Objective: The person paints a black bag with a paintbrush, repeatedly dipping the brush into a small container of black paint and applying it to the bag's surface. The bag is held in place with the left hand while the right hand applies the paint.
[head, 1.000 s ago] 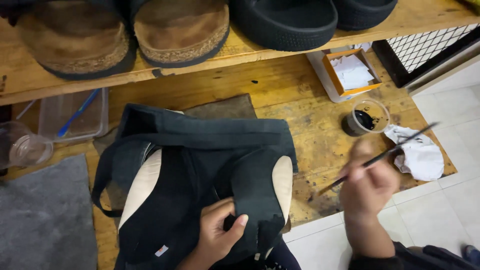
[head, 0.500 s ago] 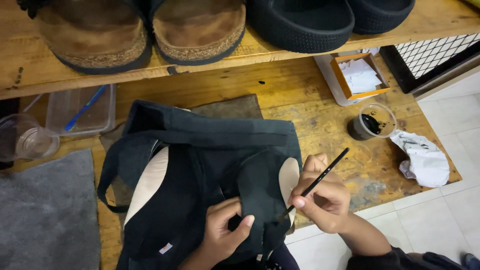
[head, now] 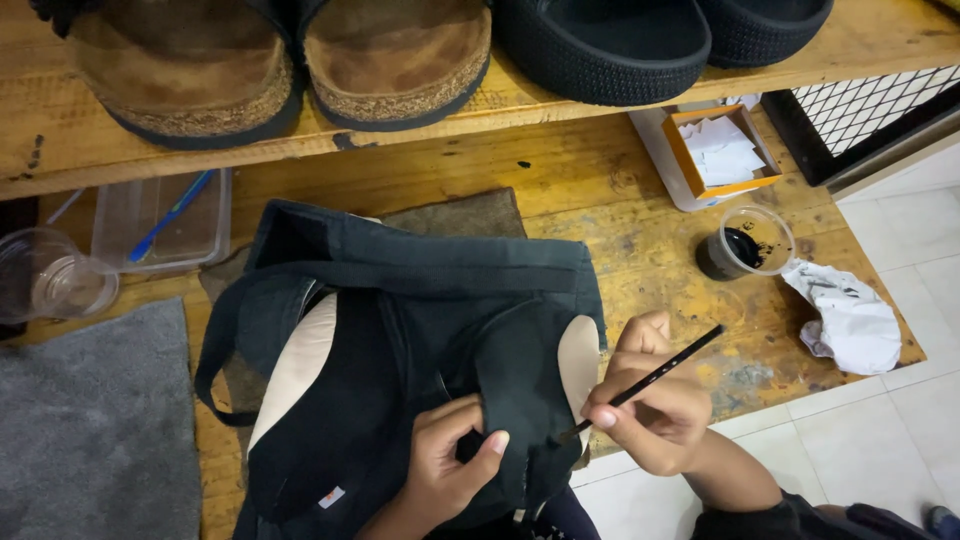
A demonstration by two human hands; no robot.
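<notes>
Fabric of a dark bag [head: 400,330] lay spread across the worn wooden counter [head: 640,250], its cream-coloured panels showing at the left and near the right edge. The left hand [head: 445,465] was clamped on a fold of the bag's black cloth, thumb on top and fingers curled underneath, holding it taut near the lower middle of the view. The right hand [head: 655,405] was closed around a thin black brush [head: 650,380], gripped like a pen between thumb and fingertips; the brush slanted up to the right, and its tip rested at the edge of the dark cloth just beside the cream panel. The two hands sat near each other, with the strip of cloth between them.

Further right on the counter stood a small clear cup [head: 745,245] holding black liquid, and just beside it lay a crumpled white cloth [head: 850,315] marked with dark smudges. Behind the cup sat an orange-rimmed box [head: 720,150] with white paper scraps. At the left were a clear plastic tray [head: 160,220] with a blue stick in it, a clear cup lid [head: 55,280] and a grey mat [head: 90,420]. A wooden shelf [head: 500,100] above carried brown sandals [head: 290,60] and black shoes [head: 650,40].
</notes>
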